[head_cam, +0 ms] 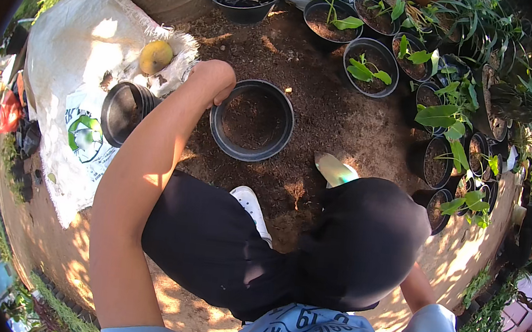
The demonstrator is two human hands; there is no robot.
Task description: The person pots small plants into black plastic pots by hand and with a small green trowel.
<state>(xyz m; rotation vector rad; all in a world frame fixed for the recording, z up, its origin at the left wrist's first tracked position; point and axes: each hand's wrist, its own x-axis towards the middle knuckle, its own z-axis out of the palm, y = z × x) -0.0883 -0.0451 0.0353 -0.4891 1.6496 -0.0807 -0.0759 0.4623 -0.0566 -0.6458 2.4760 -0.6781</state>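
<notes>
My left hand (213,79) is curled, with its fingers down beside the left rim of a black plastic plant pot (248,154). Whether it pinches anything is hard to see. Dark, crumbly soil (253,118) lies inside that pot, which stands upright on the ground. My right hand is out of view; its forearm passes behind my right knee. In front of that knee a shiny, pale, pointed blade-like thing (334,170) shows, too partly hidden to name surely. Left of my forearm, a stack of nested black pots (123,114) lies tipped on a white woven sack (70,63).
A yellowish round fruit-like object (156,57) rests on the sack. Several black pots with leafy seedlings (371,70) line the right side. A wide black tub (243,13) with dark material stands at the back. My white clog (252,211) is close to the middle pot.
</notes>
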